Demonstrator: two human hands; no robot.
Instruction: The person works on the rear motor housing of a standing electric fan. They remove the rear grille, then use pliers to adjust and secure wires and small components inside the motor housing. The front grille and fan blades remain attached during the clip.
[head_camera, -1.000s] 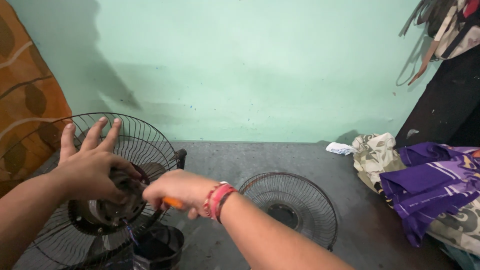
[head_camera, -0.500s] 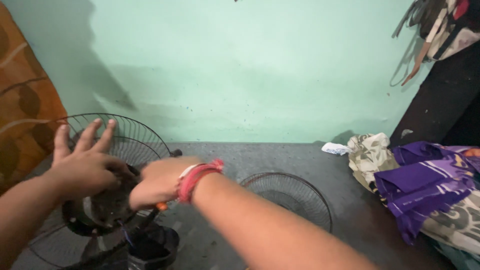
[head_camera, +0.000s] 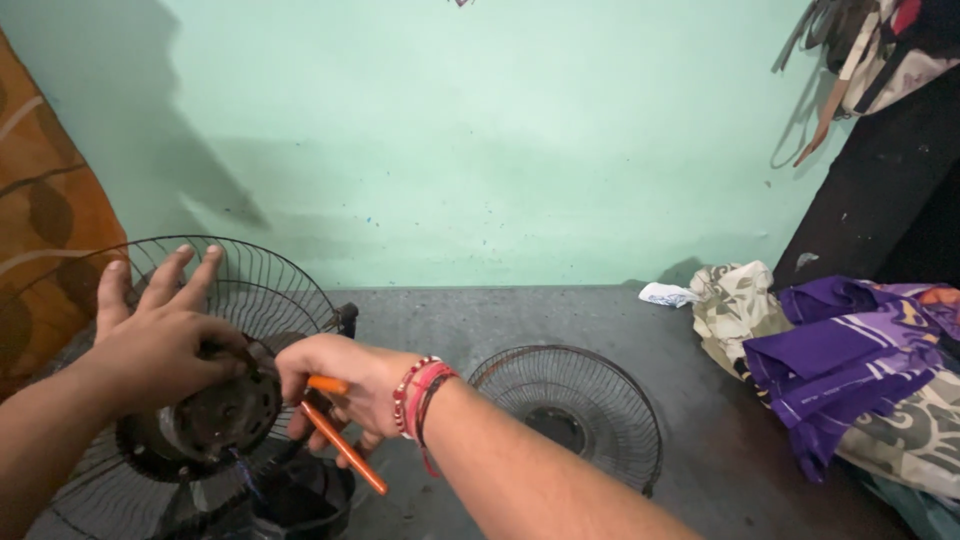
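The dark round fan motor hub (head_camera: 215, 415) inside the black wire guard (head_camera: 255, 290) sits lower left, left hand (head_camera: 150, 345) spread on it, right hand (head_camera: 335, 385) clamping an orange-handled tool (head_camera: 345, 450) slanting down-right beside it.

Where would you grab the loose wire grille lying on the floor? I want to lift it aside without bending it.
Take the loose wire grille by its outer rim, probably at the near edge, coming from above. It lies flat on the grey floor, apart from both hands; the rim ring looks sturdier than the thin spokes, and the side towards the cloth pile is more crowded.
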